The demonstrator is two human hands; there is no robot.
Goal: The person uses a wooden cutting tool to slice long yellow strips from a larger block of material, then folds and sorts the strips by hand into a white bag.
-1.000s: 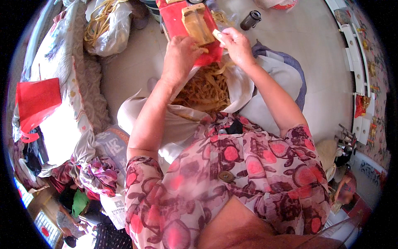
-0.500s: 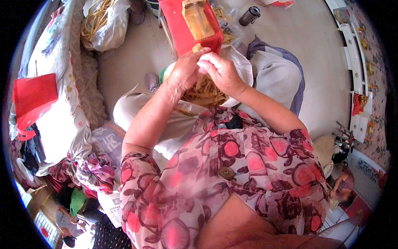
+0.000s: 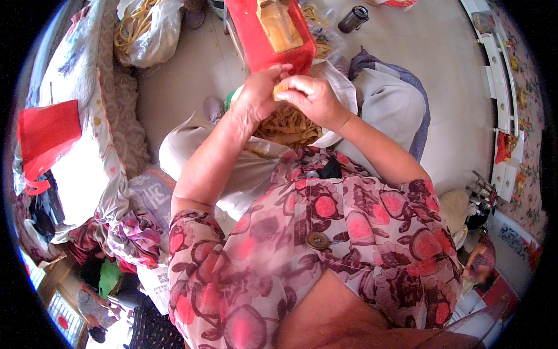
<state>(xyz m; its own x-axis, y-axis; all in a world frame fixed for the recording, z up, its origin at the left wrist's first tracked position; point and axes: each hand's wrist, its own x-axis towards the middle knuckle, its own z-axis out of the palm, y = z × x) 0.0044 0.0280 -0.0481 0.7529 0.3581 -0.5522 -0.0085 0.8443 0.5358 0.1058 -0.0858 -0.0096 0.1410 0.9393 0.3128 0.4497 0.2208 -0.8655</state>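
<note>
Pinching tan piece (image 3: pixel 281 91) in right grip (image 3: pixel 315 100); holding left grip (image 3: pixel 258 93) beside it, perhaps to steady, cannot tell if closed. Working above strips (image 3: pixel 288 126), likely for short reach, with block (image 3: pixel 281 29) beyond grip on table (image 3: pixel 257 49).

The right hand (image 3: pixel 317 100) covers part of a small tan piece (image 3: pixel 281 91), leaving its full shape hidden, while the left hand (image 3: pixel 260 94) blocks some of the brown strips (image 3: pixel 292 128) below. The top edge crops a wooden block (image 3: pixel 282 34) and the red-covered stand (image 3: pixel 251 34) beneath it. A distant person (image 3: pixel 96 308) at lower left appears too small for detail.
</note>
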